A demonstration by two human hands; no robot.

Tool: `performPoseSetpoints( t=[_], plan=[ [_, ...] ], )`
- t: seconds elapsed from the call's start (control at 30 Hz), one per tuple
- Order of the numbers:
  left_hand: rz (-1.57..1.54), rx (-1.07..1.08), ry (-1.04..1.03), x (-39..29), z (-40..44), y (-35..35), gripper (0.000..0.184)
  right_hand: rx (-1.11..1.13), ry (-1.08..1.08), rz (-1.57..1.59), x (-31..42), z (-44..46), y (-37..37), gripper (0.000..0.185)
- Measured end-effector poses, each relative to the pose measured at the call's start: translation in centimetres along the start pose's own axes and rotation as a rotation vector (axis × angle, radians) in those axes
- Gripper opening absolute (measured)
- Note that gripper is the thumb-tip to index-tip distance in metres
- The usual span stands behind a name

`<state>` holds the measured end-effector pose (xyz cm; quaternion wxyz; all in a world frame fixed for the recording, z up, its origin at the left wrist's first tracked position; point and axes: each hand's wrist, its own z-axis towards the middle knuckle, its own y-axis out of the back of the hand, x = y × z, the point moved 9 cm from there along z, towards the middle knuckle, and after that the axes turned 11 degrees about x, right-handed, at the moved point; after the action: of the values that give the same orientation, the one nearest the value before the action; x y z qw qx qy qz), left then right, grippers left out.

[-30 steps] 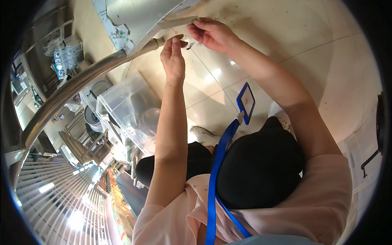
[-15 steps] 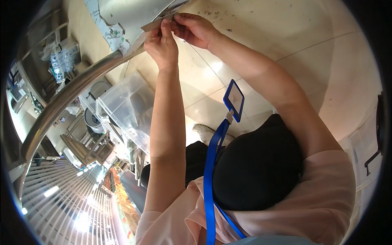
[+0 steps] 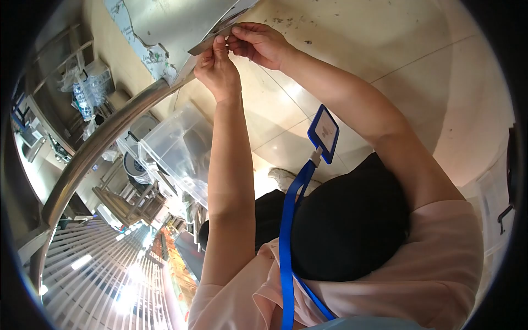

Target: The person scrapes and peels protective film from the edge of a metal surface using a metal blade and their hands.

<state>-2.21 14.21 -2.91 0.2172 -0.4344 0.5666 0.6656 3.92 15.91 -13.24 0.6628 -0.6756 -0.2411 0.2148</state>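
Observation:
A shiny metal panel (image 3: 176, 19) lies at the top of the view, with torn printed film (image 3: 157, 59) along its left side and corner. At its near edge runs a thin grey-brown strip (image 3: 204, 45); whether it is loose or part of the panel I cannot tell. My left hand (image 3: 217, 69) is closed on this strip, thumb on top. Just to the right, my right hand (image 3: 258, 44) pinches the strip's other part, thumb above and fingers curled beneath. The fingertips of both hands nearly meet.
A curved metal rail (image 3: 99, 140) runs below the panel's corner. Clear plastic bins (image 3: 179, 143) and stacked plates (image 3: 136, 168) stand to the left. A blue lanyard with a badge (image 3: 323, 133) hangs in front of me. Dark scraps (image 3: 308, 42) lie on the tiled floor.
The view has shifted slightly, so things at the left appear farther right and lower. Both hands keep their hold on the strip, with little other movement.

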Motion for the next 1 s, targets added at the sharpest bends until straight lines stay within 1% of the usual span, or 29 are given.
performPoseSetpoints(
  t=[0.13, 0.23, 0.33, 0.43, 0.53, 0.63, 0.73, 0.77, 0.83, 0.87, 1.0],
  plan=[
    [0.037, -0.033, -0.027, -0.2, 0.0, 0.1, 0.017, 0.002, 0.005, 0.033, -0.2, 0.0, 0.0, 0.014],
    [-0.132, -0.016, -0.025, 0.4, 0.1, 0.0, 0.016, 0.032, 0.008, 0.007, -0.1, 0.1, -0.3, 0.016],
    [-0.131, -0.014, -0.037, -0.4, 0.0, -0.1, 0.016, 0.06, 0.011, 0.0, 0.0, 0.1, -0.5, 0.017],
    [-0.065, 0.005, -0.015, -0.1, 0.3, -0.3, 0.015, 0.058, 0.016, 0.013, 0.1, 0.3, -0.5, 0.018],
    [-0.006, -0.043, -0.044, -1.5, 0.2, -0.6, 0.016, 0.059, 0.033, 0.019, 0.3, 0.3, -0.6, 0.018],
    [0.126, -0.064, -0.043, -2.4, 0.1, -0.8, 0.016, 0.073, 0.026, 0.04, 0.4, 0.0, -0.9, 0.019],
    [-0.177, -0.076, -0.057, -2.7, -0.3, -0.9, 0.017, 0.052, -0.003, 0.081, -0.1, 0.2, -1.7, 0.018],
    [-0.161, -0.069, -0.077, -3.0, -0.2, -0.9, 0.016, 0.039, -0.014, 0.092, -0.4, 0.3, -1.9, 0.017],
    [-0.126, -0.052, -0.115, -3.1, -0.1, -0.5, 0.016, 0.109, -0.021, 0.12, -0.5, 0.6, -2.2, 0.019],
    [-0.109, -0.052, -0.071, -2.5, 0.0, -0.2, 0.017, 0.126, -0.023, 0.121, -0.6, 0.5, -2.1, 0.019],
    [0.078, -0.061, -0.103, -2.3, 0.1, 0.3, 0.018, 0.128, -0.043, 0.136, -1.1, 0.7, -1.8, 0.021]
  ],
)
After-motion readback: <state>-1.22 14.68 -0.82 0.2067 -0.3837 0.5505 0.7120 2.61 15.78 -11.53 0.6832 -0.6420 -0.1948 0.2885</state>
